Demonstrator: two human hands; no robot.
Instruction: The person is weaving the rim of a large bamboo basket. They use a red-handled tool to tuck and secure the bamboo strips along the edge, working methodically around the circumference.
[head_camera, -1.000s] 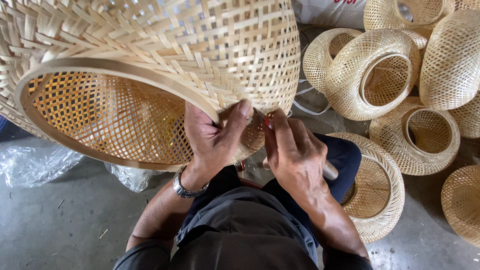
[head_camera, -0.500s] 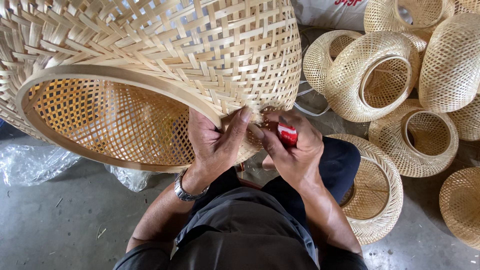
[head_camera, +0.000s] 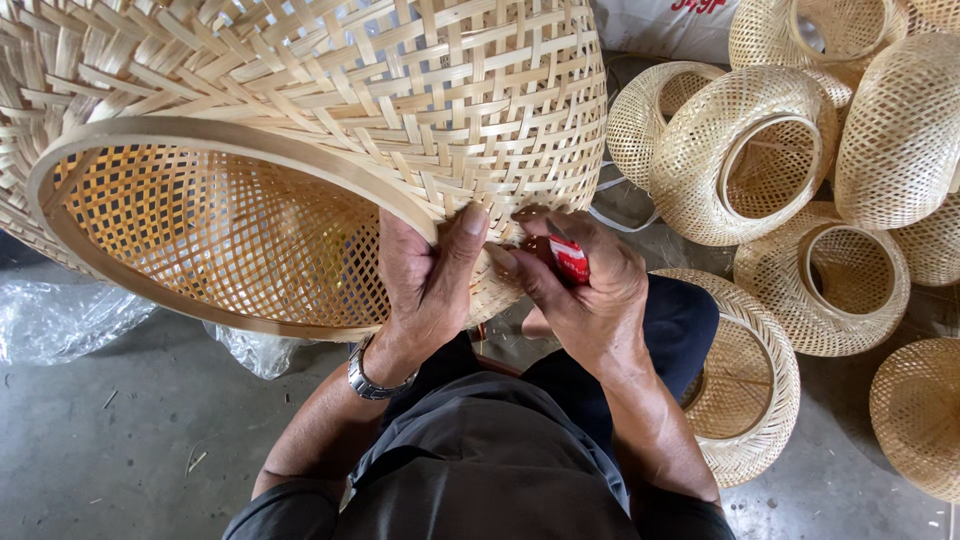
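- Compared with a second ago, the right hand (head_camera: 585, 290) has closed in toward the left hand (head_camera: 430, 275); its fingers, then spread flat over the weave, are now curled around a small red tool (head_camera: 570, 258) that has come into view between them
- Over the last half second little has shifted: both hands stay pressed together at the lower edge of the large woven basket (head_camera: 330, 140), and the basket stays tilted with its open mouth toward the camera
- The left hand's fingers are clenched on the basket's wooden rim (head_camera: 250, 150), thumb up against the weave just above, the other fingers wrapped under and out of sight
- The right hand's fingers are grasping the red tool, whose tip is buried behind the thumb; its shape and kind cannot be made out
- The top and left side of the basket are cut off by the frame, and its lower edge is hidden behind both hands
- A metal wristwatch (head_camera: 375, 375) sits on the left wrist, below the left fingers
- The basket is made of flat pale bamboo strips in an open lattice, bound by a smooth bent hoop; the inside glows orange-brown
- To the right of the right fingers, well apart, lie smaller rounded woven shades (head_camera: 760, 150), each with a ring-shaped opening
- Crumpled clear plastic (head_camera: 70, 315) lies on the grey concrete floor (head_camera: 130, 450), left of and below the left fingers
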